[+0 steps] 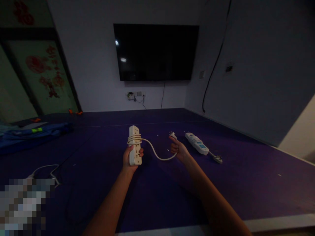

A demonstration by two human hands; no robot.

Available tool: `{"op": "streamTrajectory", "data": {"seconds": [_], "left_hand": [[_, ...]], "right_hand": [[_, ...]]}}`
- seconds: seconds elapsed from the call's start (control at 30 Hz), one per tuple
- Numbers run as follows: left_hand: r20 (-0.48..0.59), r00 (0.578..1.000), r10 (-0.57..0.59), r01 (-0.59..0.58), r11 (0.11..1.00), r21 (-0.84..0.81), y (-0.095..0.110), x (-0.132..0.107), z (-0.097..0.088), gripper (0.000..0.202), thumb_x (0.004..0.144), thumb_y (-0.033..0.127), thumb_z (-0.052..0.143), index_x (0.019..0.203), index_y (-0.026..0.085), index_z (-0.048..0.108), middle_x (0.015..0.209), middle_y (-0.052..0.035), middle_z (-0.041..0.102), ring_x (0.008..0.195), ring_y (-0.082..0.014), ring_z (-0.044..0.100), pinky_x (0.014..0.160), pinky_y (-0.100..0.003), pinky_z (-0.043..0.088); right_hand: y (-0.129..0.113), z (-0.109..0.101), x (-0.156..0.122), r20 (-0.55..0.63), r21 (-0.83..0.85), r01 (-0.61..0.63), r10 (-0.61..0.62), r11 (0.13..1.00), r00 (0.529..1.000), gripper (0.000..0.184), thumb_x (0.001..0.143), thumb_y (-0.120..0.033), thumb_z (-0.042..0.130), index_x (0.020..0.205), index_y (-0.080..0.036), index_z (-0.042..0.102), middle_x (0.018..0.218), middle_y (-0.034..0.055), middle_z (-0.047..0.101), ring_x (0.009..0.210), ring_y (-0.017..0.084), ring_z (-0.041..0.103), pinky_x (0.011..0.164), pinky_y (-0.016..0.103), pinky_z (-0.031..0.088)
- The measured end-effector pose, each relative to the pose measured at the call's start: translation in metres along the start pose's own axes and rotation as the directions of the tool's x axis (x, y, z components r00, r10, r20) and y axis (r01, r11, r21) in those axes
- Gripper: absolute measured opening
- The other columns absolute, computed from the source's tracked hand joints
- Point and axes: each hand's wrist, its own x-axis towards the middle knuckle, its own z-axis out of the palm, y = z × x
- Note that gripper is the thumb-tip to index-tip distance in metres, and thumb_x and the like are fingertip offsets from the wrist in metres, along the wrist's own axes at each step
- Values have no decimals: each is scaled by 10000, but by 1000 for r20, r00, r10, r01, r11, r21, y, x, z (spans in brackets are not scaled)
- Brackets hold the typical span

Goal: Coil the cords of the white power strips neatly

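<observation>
One white power strip (135,156) over a purple floor (152,193), in the curled left hand (127,159); cord (161,159), near its plug (173,135), in the loosely folded right hand (181,152). Probably handles as light, rigid, smooth (coils (134,139) springier); best gripped on the bare casing (136,160) below the coils.

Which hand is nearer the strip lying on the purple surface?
Right. The right hand is just left of that strip; the left hand is farther left, holding another strip.
</observation>
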Motion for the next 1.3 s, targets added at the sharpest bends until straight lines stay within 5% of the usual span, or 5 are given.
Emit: {"op": "streamTrajectory", "data": {"seconds": [0.23, 0.37, 0.53, 1.0, 1.3], "left_hand": [[169, 978, -123, 125, 992, -1, 3, -6, 4, 581, 614, 351, 581, 1166, 181, 522, 1108, -132, 569, 558, -83, 416, 417, -195, 296], [241, 955, -170, 165, 985, 43, 3, -9, 5, 658, 607, 366, 557, 1239, 202, 475, 1181, -147, 544, 550, -86, 395, 413, -200, 256], [304, 930, -208, 200, 978, 56, 2, -12, 6, 688, 596, 384, 550, 1253, 197, 462, 1186, -154, 542, 541, -88, 389, 407, -202, 223], [348, 923, -167, 183, 983, -15, 3, -9, 3, 590, 624, 354, 564, 1187, 190, 497, 1121, -139, 561, 567, -91, 422, 410, -187, 239], [266, 954, -141, 151, 988, -16, 2, -7, 0, 541, 655, 317, 567, 1175, 187, 494, 988, -99, 587, 555, -96, 437, 423, -202, 295]], "right_hand": [[24, 4, 6, -121, -407, 66, -125, 911, 985, 327, 682, -481, 618, 802, -180, 574, 403, -95, 383, 324, 78, 367, 361, 189, 271], [26, 0, 7, -141, -643, 137, -292, 754, 946, 267, 676, -449, 636, 740, -189, 626, 634, 19, 610, 659, 193, 611, 615, 288, 446], [32, 0, 4, -115, -820, 121, -368, 559, 923, 370, 750, -471, 570, 951, -170, 650, 1013, 146, 659, 1027, 295, 585, 844, 372, 419], [37, 4, -3, -33, -982, 21, -284, 188, 958, 438, 914, -415, 331, 961, -132, 662, 917, 146, 693, 886, 236, 647, 719, 273, 427], [16, 18, -10, 92, -980, 162, -452, 118, 887, 413, 921, -358, 323, 894, -131, 666, 931, 156, 674, 920, 232, 614, 817, 315, 418]]}}
